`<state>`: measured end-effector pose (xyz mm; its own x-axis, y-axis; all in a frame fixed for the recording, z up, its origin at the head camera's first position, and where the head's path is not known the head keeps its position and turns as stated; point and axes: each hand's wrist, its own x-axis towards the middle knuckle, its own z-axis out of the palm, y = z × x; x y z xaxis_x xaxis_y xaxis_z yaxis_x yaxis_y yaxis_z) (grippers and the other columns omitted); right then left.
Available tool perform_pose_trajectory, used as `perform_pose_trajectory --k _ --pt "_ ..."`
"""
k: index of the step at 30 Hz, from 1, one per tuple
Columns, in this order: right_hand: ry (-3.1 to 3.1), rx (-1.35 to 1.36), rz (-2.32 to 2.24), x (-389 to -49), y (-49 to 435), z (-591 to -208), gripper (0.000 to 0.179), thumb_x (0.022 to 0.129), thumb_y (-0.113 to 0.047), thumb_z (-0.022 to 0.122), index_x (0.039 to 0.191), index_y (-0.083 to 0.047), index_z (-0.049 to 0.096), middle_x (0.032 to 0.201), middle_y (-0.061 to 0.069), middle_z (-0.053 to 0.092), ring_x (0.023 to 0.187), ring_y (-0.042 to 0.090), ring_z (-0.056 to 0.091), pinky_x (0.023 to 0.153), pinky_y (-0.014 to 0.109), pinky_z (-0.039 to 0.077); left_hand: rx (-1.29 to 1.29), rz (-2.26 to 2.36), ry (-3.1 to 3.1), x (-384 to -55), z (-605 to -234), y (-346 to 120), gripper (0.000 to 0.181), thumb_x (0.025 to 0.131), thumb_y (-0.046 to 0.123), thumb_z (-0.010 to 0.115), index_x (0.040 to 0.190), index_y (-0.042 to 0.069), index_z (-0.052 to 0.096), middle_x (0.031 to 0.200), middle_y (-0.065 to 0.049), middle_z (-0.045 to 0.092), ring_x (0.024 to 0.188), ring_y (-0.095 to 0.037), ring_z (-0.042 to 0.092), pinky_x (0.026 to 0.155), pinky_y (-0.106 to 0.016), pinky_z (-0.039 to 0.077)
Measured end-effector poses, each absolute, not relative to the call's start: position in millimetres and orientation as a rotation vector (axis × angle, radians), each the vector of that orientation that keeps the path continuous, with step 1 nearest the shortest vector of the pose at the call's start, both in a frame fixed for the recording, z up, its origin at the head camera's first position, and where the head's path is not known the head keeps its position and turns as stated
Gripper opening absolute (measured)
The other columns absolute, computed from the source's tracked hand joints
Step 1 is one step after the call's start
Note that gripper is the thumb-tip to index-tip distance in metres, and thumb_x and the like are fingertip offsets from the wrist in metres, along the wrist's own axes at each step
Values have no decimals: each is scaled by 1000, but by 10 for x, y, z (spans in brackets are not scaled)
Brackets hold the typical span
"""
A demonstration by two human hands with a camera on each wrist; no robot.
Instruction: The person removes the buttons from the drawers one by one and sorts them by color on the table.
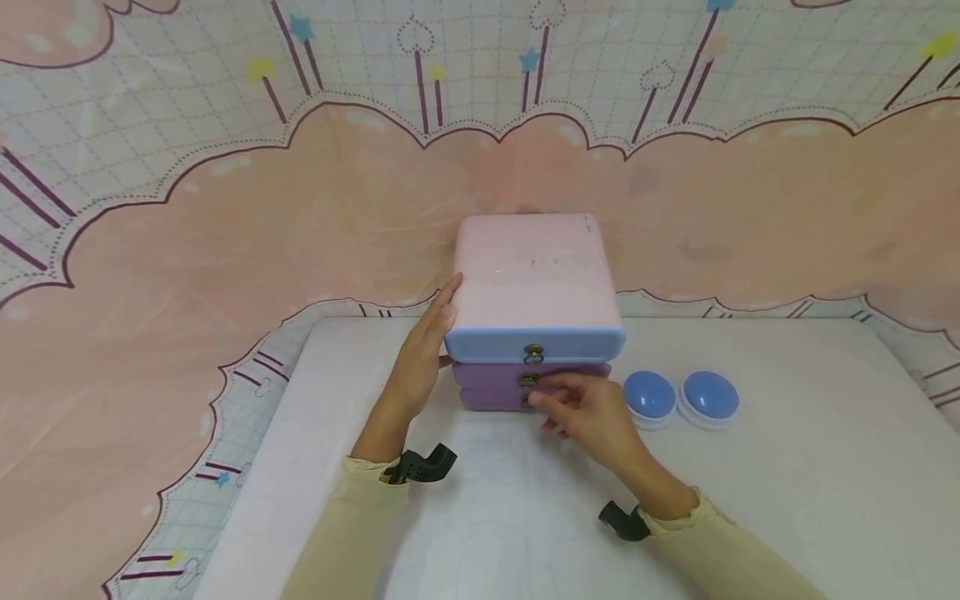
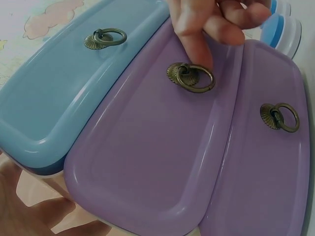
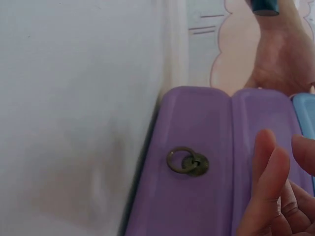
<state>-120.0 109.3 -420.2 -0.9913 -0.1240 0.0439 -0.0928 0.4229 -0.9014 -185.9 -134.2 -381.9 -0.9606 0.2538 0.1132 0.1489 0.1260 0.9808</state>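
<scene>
Three drawers [image 2: 147, 137] front the unit [image 1: 532, 275]; the left hand [image 1: 416, 362] rests straight-fingered against its side; the right hand [image 1: 588, 408] fingers the middle ring pull [image 2: 187, 77], grip unclear.

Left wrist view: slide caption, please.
Right hand at the brass-coloured ring pull on the glossy purple middle drawer.

White tbl [image 1: 480, 508] w/ a flat top carries a 3-drawer cabinet [image 1: 536, 275], pink on top w/ 1 blue front over 2 purple, nr the far edge, + 2 blue-domed push btns [image 1: 648, 394] w/ pale round bases, side by side just R of it.
</scene>
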Motion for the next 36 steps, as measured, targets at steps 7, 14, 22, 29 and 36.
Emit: perform_pose_trajectory --k 7,14,22,29,36 --pt "2645 -226 -1686 -1239 1042 -4271 23 91 -20 78 103 -1 77 79 16 76 64 32 73 50 28 54 414 2001 2265 -1854 -3825 -1323 47 108 49 33 156 51 32 167 21 20 154 -22 23 106 -75 36" --pt "2703 -251 -1682 -1245 1033 -4268 10 92 -14 76 92 -5 79 75 14 75 60 25 71 49 27 54 413 1997 2262 -1853 -3809 -1313 47 108 49 34 155 52 33 167 22 20 153 -21 24 106 -74 37" --pt "2645 -296 -1663 -1237 1060 -4267 10 95 -12 72 93 -4 77 75 15 75 63 26 71 52 26 53 397 1978 2290 -1851 -3817 -1330 47 108 51 33 156 52 32 167 22 20 155 -20 22 106 -75 37" --pt "2625 -336 -1599 -1165 1094 -4255 9 93 -12 73 95 -4 78 71 11 74 64 28 70 50 24 49 402 1981 2271 -1854 -3827 -1329 47 108 52 33 155 53 32 166 23 20 154 -20 24 105 -74 38" --pt "2636 -413 -1563 -1009 1089 -4239 8 93 -12 73 91 -5 77 68 8 72 60 23 69 49 23 47 388 1966 2297 -1854 -3816 -1347 46 107 55 33 153 56 32 166 23 21 152 -22 28 104 -72 41"
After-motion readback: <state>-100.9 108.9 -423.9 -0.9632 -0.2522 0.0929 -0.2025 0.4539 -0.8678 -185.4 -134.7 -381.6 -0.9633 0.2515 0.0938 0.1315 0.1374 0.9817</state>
